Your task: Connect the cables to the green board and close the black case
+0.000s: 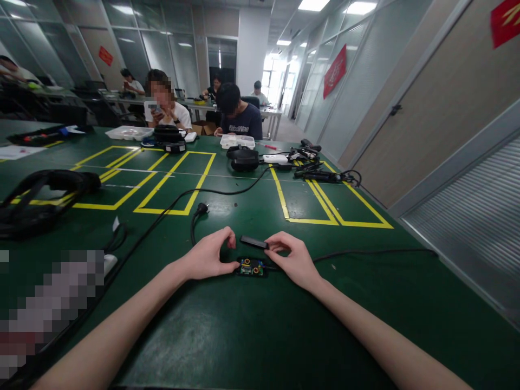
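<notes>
A small opened black adapter [251, 267] lies on the green table [227, 336], its circuit board with coloured parts showing. My left hand [210, 254] rests at its left end, thumb against the case, fingers curled. My right hand [291, 259] is at its right end and pinches a flat black cover [253, 241] by one end, holding it just above and behind the adapter. A black cable [365, 252] runs from the adapter off to the right.
A black cord with a plug [202, 208] lies just behind my hands. A black headset [36, 200] sits at the left, another headset [242, 158] and tangled cables [317, 168] at the back. Several people sit at the far side. Yellow tape marks boxes on the table.
</notes>
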